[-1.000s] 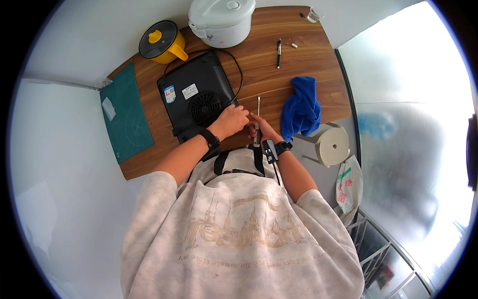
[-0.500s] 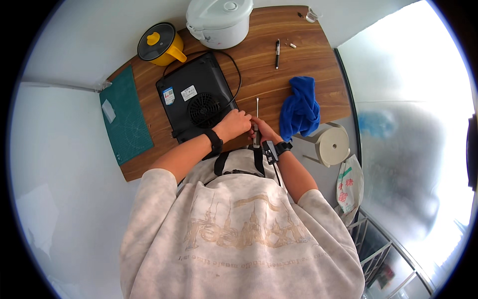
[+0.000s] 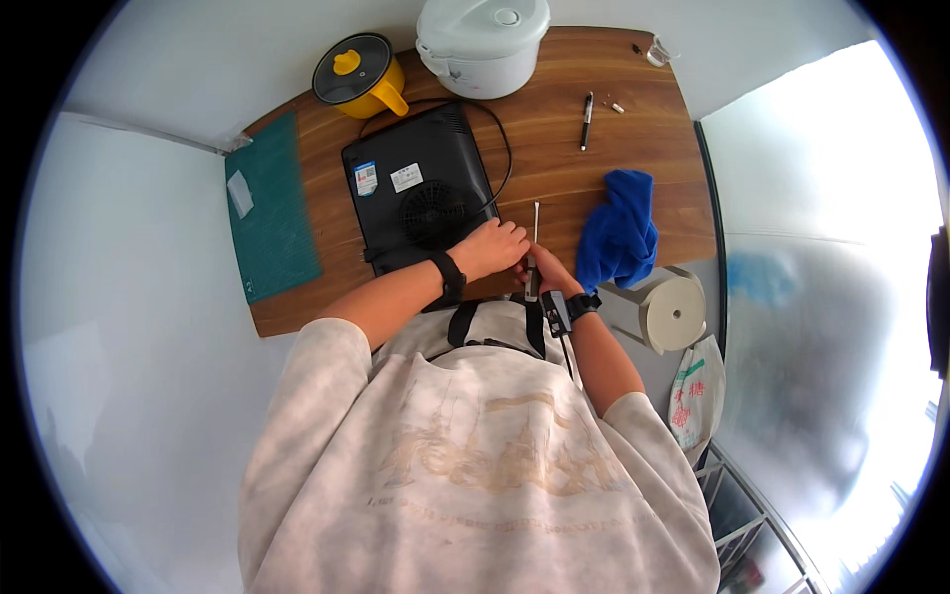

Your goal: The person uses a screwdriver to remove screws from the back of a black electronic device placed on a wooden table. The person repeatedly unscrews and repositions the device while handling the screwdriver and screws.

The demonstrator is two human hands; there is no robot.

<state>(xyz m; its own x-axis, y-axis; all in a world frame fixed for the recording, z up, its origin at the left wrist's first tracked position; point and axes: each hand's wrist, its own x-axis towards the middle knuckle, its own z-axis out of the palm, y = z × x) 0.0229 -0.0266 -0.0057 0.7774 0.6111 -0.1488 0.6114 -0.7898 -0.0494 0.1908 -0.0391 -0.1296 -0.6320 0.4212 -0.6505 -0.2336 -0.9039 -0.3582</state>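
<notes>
A black induction cooker (image 3: 393, 212) lies underside up on the table, its round fan grille and two labels showing. My right hand (image 3: 550, 268) is wrapped round the handle of a screwdriver (image 3: 536, 224), whose metal shaft points away from me past the cooker's near right corner. My left hand (image 3: 492, 247) reaches across that corner with its fingers curled in against the right hand. What those fingertips pinch, if anything, is too small to see. A black power cord (image 3: 508, 148) loops round the cooker's right side.
A yellow pot (image 3: 368, 104) and a white lidded cooker (image 3: 485, 74) stand at the back. A green cutting mat (image 3: 272, 228) lies left. A blue cloth (image 3: 620, 233), a pen (image 3: 587, 122) and a small clear cup (image 3: 658, 51) are to the right. A stool (image 3: 673, 313) stands beside the table.
The whole scene has shifted to the right in the picture as my head turned. Both hands keep nearly the same pose by the cooker's corner, the screwdriver still in the right.
</notes>
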